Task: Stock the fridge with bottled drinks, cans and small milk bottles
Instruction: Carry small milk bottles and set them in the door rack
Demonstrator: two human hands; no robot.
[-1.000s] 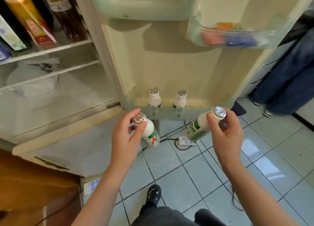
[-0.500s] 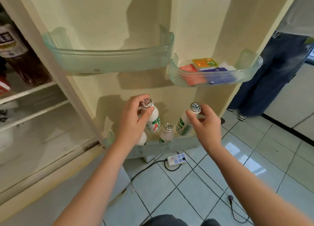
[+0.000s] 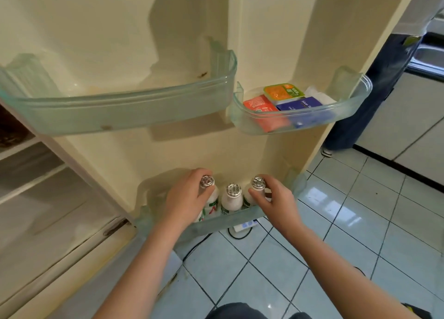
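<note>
Pale-blue glossy floor tiles (image 3: 264, 258) lay nearest, with dark trouser knees at the bottom edge. Both bare forearms reached forward and down to the lowest door bin (image 3: 216, 223) of the open fridge door (image 3: 192, 30).

Left hand (image 3: 185, 198): fingers curled round the neck of the left milk bottle (image 3: 212, 203), just under its foil cap; bottle upright, its base inside the bin.

Right hand (image 3: 278, 202): thumb and fingers pinched the top of the right milk bottle (image 3: 258, 182), also upright in the bin.

Middle milk bottle (image 3: 231, 198) stood free between the two, close beside each, touched by neither hand. All three white with silver foil caps; red and green print on the left one.

White power strip (image 3: 242, 226) with a black cable lay on the tiles below the bin.

Higher up the door, a wide clear-green bin (image 3: 120, 112) on the left; on the right a smaller bin (image 3: 312, 118) held an orange-red packet (image 3: 260, 107), an orange-lidded tub (image 3: 283, 91) and a blue box (image 3: 305, 105).

Fridge shelves (image 3: 24, 150) showed at far left. Beyond the door's right edge stood another person's dark blue trouser leg (image 3: 374, 90).
</note>
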